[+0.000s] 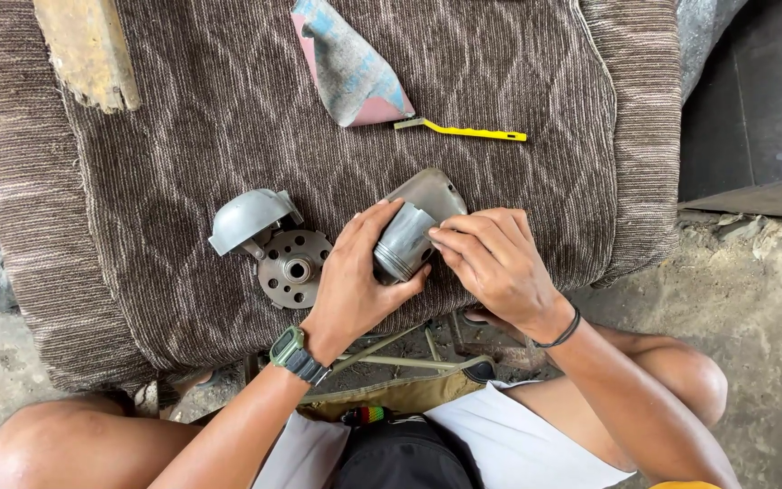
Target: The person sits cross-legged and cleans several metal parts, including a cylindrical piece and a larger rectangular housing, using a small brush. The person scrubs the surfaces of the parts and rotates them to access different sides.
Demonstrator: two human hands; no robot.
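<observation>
On the brown mat (183, 118), both hands grip the metal cylinder (406, 240).

Soft, even daylight fills the scene, bright without harsh glare. Shadows are faint and short beneath the hands and metal parts. Focus is sharp across the centre; the wide lens bends and slightly softens the edges and corners.

A makeshift outdoor repair spot: dirt ground (762, 299), worn carpet (228, 118) as bench, metal machine parts (293, 267).
</observation>
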